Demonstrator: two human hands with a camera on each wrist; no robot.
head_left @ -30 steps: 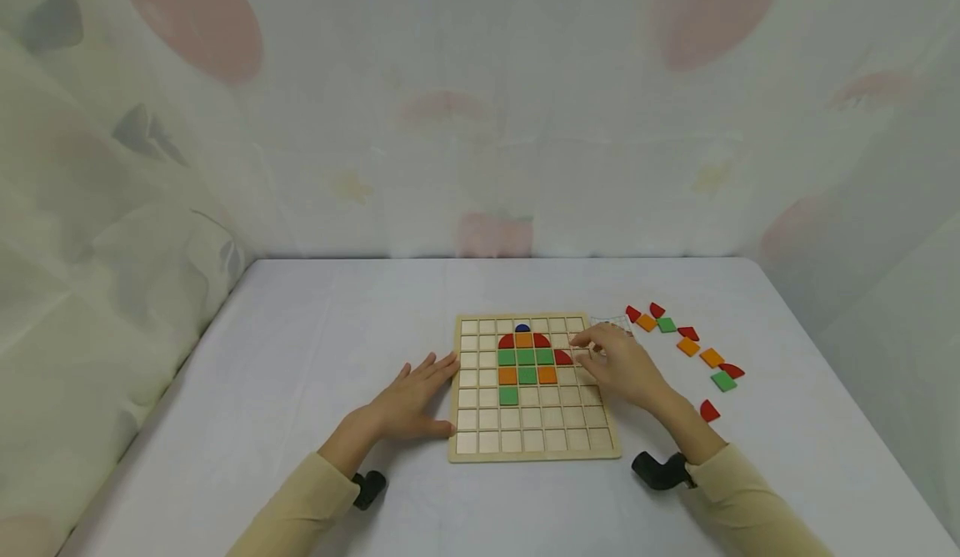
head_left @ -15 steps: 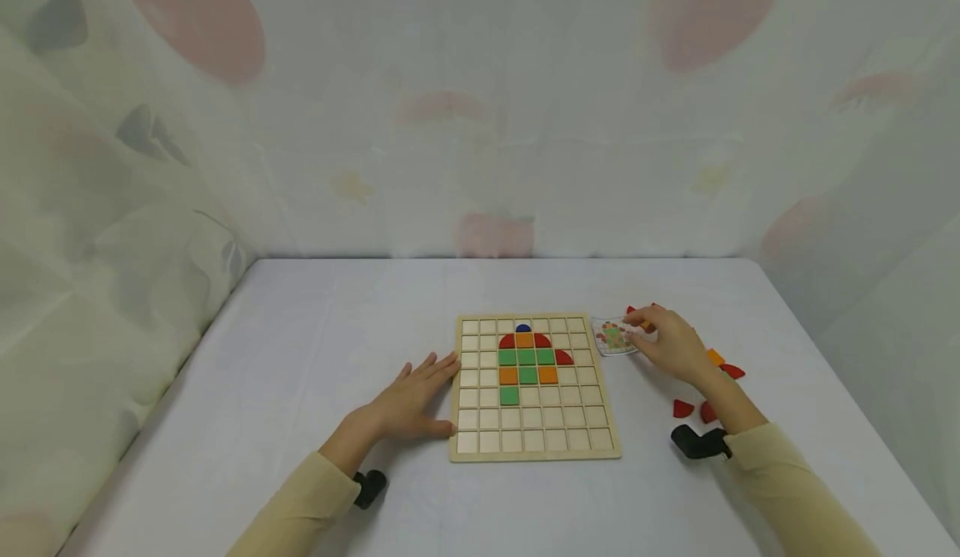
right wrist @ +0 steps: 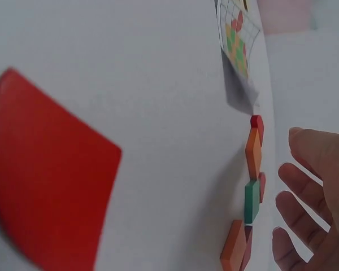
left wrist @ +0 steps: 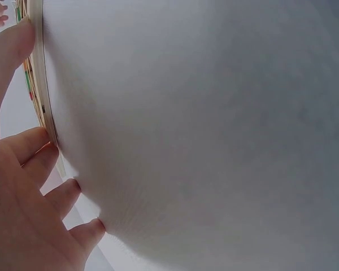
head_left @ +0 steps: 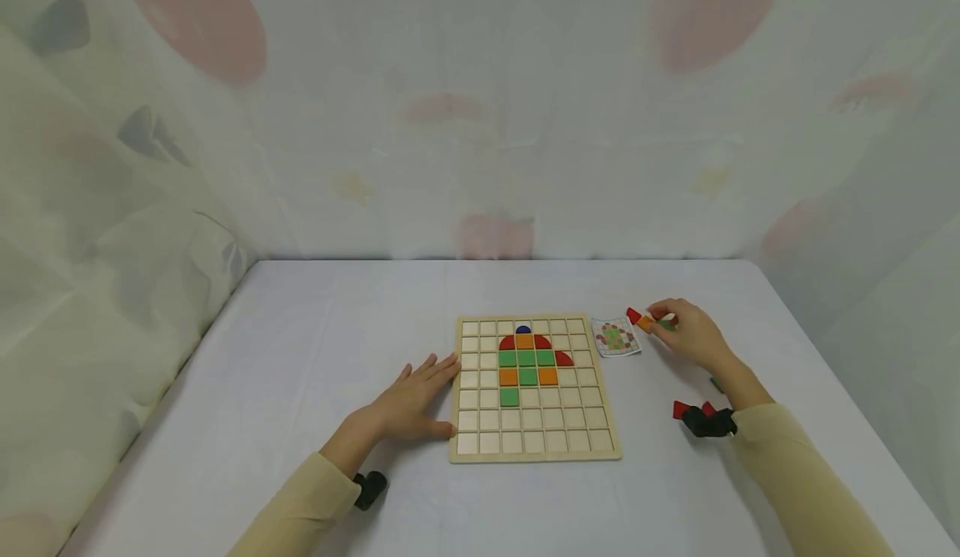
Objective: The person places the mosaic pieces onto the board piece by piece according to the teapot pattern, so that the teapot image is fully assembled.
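A wooden grid board (head_left: 534, 459) lies flat on the table, with green and orange squares, red quarter-circles and a blue piece set in its cells. My left hand (head_left: 408, 401) rests along the board's left edge, fingers spread and thumb touching the frame (left wrist: 38, 73). To the right of the board, my right hand (head_left: 690, 336) hovers by loose pieces: a red quarter-circle (head_left: 633, 315), an orange square (head_left: 644, 323) and a green square (head_left: 667, 323). In the right wrist view its fingers (right wrist: 305, 186) are loosely bent with nothing between them. Other pieces are hidden behind the hand.
A printed pattern card (head_left: 616, 338) lies at the board's upper right. Under the right wrist are red pieces (head_left: 681, 409) and part of a green square (head_left: 717, 384). A red quarter-circle (right wrist: 51, 175) looms close in the right wrist view. White cloth covers the table (head_left: 337, 315).
My right hand has moved from the board's right side, past the card, to the loose pieces farther right, uncovering the card. The left hand and the board pieces stay put.
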